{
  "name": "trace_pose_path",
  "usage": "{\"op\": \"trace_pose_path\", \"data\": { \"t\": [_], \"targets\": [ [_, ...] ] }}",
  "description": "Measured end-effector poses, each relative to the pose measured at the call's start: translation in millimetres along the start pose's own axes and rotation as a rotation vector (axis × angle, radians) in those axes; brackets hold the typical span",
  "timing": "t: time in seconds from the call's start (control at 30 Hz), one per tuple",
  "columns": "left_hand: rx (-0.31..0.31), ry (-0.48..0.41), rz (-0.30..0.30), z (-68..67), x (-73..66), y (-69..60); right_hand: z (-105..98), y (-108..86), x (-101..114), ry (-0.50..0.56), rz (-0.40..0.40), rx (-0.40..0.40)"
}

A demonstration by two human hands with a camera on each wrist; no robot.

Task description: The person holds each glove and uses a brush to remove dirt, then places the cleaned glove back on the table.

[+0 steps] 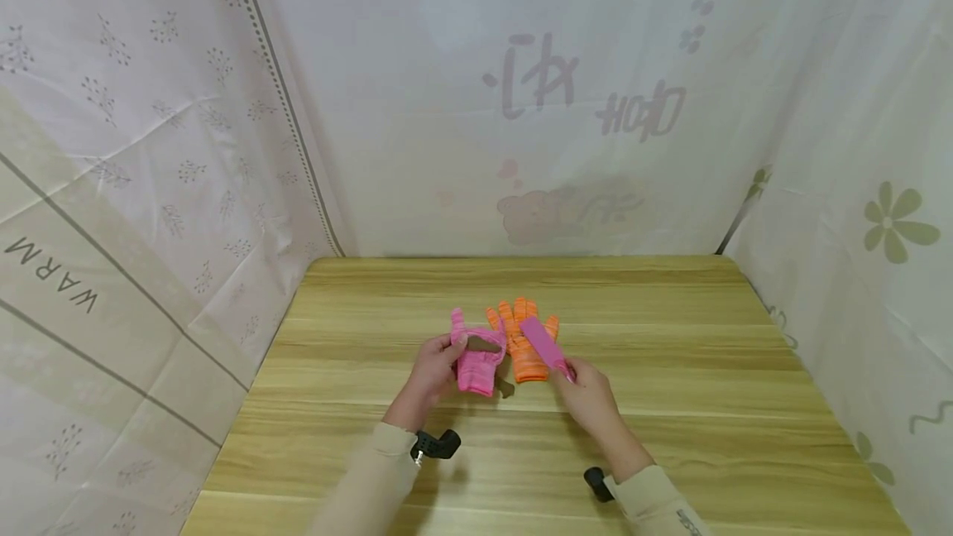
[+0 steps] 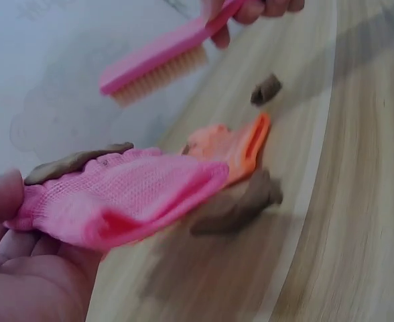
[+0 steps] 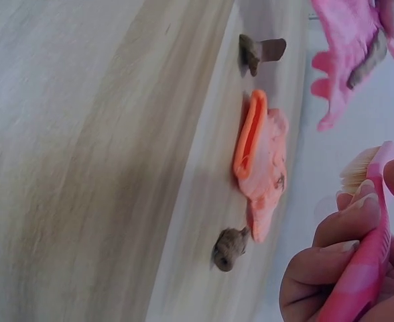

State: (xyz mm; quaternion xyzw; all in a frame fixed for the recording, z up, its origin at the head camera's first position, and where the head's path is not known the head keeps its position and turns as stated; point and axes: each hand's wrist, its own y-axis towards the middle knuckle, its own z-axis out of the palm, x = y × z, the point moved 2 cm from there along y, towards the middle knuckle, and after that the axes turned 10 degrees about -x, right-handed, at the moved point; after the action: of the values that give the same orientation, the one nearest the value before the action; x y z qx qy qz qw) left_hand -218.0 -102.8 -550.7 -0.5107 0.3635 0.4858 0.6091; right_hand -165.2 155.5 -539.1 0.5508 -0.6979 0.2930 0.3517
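My left hand pinches the edge of a pink knitted glove, held up off the table with a brown lump lying on it. In my right hand is a pink brush; the right wrist view shows the fingers curled round its handle, with pale bristles. The brush is apart from the pink glove. Between and beyond the hands an orange glove lies on the table, partly behind the brush in the head view.
On the wooden table, one brown piece lies near the cuff side of the orange glove and another brown lump at its other side. Patterned cloth hangs behind the table and at both sides.
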Motion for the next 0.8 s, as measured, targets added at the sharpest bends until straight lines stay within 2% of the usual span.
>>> {"op": "trace_pose_path", "data": {
  "t": [0.23, 0.37, 0.8],
  "targets": [
    [0.033, -0.109, -0.035, 17.0, -4.5, -8.2, 1.7, -1.3, 10.1, 0.027, -0.013, -0.007],
    [0.044, -0.139, -0.042, 24.3, -4.7, -11.3, 4.1, -1.7, 13.8, 0.050, -0.013, 0.012],
    [0.043, -0.131, -0.035, 45.3, -1.1, -18.9, 16.1, -10.6, 34.3, 0.144, -0.036, 0.047]
  ]
}}
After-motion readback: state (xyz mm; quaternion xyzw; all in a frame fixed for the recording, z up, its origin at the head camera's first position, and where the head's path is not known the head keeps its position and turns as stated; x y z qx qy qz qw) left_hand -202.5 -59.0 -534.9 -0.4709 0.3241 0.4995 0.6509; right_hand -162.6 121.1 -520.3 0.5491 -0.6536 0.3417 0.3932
